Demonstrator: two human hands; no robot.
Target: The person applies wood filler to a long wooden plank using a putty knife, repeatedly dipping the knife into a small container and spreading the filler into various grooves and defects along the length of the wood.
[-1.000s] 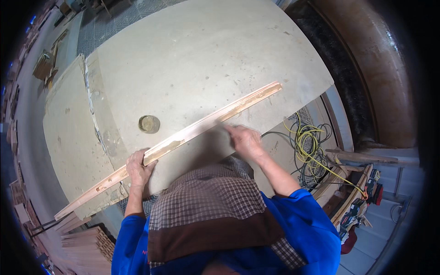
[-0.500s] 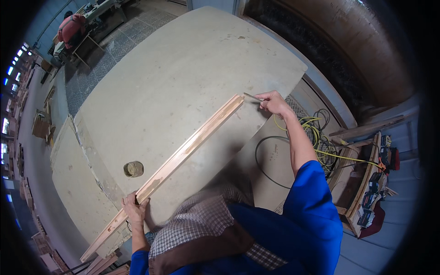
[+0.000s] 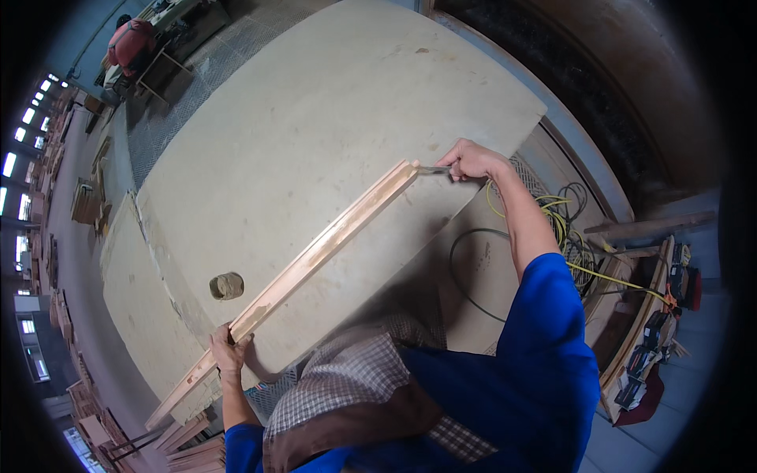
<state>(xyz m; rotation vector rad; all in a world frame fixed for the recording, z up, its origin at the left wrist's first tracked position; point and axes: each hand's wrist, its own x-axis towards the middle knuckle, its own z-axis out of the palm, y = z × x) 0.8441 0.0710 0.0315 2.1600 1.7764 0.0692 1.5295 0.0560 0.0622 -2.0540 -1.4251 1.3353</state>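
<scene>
Here, left hand (image 3: 229, 348) fingers clench the long grooved wooden moulding (image 3: 315, 256); right hand (image 3: 471, 160) pinches a thin metal blade (image 3: 432, 169).

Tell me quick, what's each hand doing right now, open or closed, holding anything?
Left hand: closed around the long wooden moulding strip near its lower end.
Right hand: closed on a small metal tool, its tip at the strip's far end.

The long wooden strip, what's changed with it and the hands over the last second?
The right hand slid from the middle of the wooden strip out to its far end, where it now holds a small metal tool against the tip. The left hand kept its grip near the strip's near end. The strip stayed lying across the large board, and the round roll stayed beside it.
</scene>
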